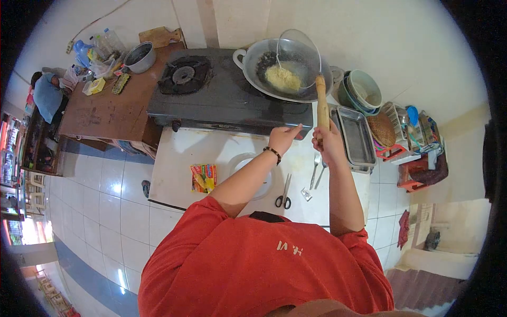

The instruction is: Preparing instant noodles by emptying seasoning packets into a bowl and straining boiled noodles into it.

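My right hand (331, 146) is closed around the wooden handle (323, 107) of a wire-mesh skimmer (300, 43). The skimmer's round mesh reaches over a large metal wok (253, 71) on the right burner. A clump of pale yellow noodles (282, 77) sits low in the wok, partly overlapped by the mesh ring. My left hand (283, 139), with a beaded bracelet at the wrist, is at the front edge of the black gas stove (222, 99), one finger extended. What its fingertips touch is hidden. Below my left forearm, a white bowl (259, 190) is partly covered.
On the white table lie a noodle packet (204, 178), scissors (283, 198), a fork (315, 168) and a small foil sachet (306, 194). Metal trays (358, 136) and stacked basins (366, 87) stand right. Left, a brown cabinet (99, 115) holds a pot (140, 58); another person (48, 95) is beyond.
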The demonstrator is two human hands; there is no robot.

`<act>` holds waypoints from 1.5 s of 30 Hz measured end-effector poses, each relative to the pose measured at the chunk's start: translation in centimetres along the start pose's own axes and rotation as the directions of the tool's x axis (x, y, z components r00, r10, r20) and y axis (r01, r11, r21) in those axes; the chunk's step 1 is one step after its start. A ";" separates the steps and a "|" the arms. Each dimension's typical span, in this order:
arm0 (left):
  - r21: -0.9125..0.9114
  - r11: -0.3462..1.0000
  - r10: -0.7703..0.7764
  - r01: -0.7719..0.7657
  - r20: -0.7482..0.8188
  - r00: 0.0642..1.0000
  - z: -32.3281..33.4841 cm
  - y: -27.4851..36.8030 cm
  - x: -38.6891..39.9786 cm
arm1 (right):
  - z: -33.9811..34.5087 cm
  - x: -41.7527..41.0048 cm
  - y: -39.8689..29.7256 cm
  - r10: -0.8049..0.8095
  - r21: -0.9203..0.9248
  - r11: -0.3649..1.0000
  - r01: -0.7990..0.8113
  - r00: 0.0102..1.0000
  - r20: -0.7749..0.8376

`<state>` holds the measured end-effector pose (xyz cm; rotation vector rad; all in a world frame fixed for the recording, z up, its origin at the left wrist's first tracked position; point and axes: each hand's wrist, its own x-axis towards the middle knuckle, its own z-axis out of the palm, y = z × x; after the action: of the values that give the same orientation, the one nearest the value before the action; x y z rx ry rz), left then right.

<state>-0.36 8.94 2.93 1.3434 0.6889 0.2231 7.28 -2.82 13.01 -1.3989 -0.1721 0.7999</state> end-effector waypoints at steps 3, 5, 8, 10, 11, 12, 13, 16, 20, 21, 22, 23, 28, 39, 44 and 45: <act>0.030 0.982 0.188 -0.187 -0.029 0.982 0.1 0.6 -2.1 | -0.2 -0.9 0.3 -0.095 -0.177 0.980 0.091 0.995 -0.012; -0.117 0.972 0.204 -0.205 -0.019 0.979 0.0 -0.4 -2.4 | -0.2 -1.4 0.4 -0.140 -0.238 0.961 0.137 0.990 0.005; -0.218 0.957 0.202 -0.189 0.037 0.979 -0.5 -0.6 -3.3 | 0.0 -1.9 0.2 -0.241 -0.371 0.900 0.228 0.970 0.009; -0.170 0.973 0.176 -0.159 0.089 0.980 -0.7 0.1 -4.3 | -0.3 -1.7 0.4 -0.304 -0.452 0.850 0.271 0.953 0.000; -0.106 0.982 0.165 -0.155 0.093 0.982 -0.8 0.4 -4.7 | -0.6 -1.5 0.6 -0.305 -0.451 0.850 0.273 0.952 0.001; -0.040 0.988 0.154 -0.150 0.095 0.983 -0.8 0.5 -5.0 | -1.0 -1.1 1.0 -0.364 -0.520 0.797 0.308 0.931 -0.007; -0.040 0.988 0.155 -0.152 0.095 0.983 -0.8 0.4 -4.9 | -1.5 -0.9 1.2 -0.422 -0.585 0.737 0.337 0.906 -0.010; -0.027 0.994 0.108 -0.106 0.103 0.989 -1.2 -0.9 -4.5 | -2.5 -0.8 1.1 -0.453 -0.732 0.602 0.319 0.891 0.015; 0.075 0.978 0.190 -0.194 0.055 0.980 -1.9 -2.0 -4.5 | -2.0 -2.1 0.9 -0.545 -0.779 0.525 0.343 0.839 0.002; 0.205 0.962 0.182 -0.183 0.024 0.983 -2.1 -1.7 -4.9 | -1.6 -2.8 0.5 -0.562 -0.771 0.537 0.343 0.827 -0.023; 0.204 0.962 0.180 -0.181 0.024 0.983 -2.2 -1.7 -4.9 | -1.4 -3.1 0.4 -0.579 -0.762 0.549 0.344 0.814 -0.049; 0.171 0.971 0.166 -0.167 0.016 0.986 -2.2 -1.7 -5.0 | -1.6 -3.2 0.4 -0.579 -0.763 0.548 0.344 0.814 -0.049; 0.128 0.958 0.258 -0.256 0.000 0.966 -2.1 -2.3 -5.0 | -2.6 -2.8 1.1 -0.555 -0.815 0.484 0.319 0.832 -0.005; -0.040 0.987 0.160 -0.158 0.080 0.984 -2.0 -2.9 -4.9 | -4.3 -1.4 0.7 -0.565 -0.807 0.479 0.346 0.825 0.019; 0.007 0.985 0.168 -0.170 0.112 0.979 -1.6 -2.3 -4.1 | -3.4 -0.1 -0.3 -0.427 -0.688 0.680 0.255 0.900 -0.087; 0.034 0.985 0.164 -0.169 0.117 0.979 -1.5 -2.0 -4.1 | -3.8 0.7 -0.5 -0.355 -0.646 0.734 0.207 0.929 -0.105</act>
<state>-4.92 7.51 2.29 1.4460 0.4881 0.2643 10.05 -5.44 12.46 -2.0244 -0.5045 0.3174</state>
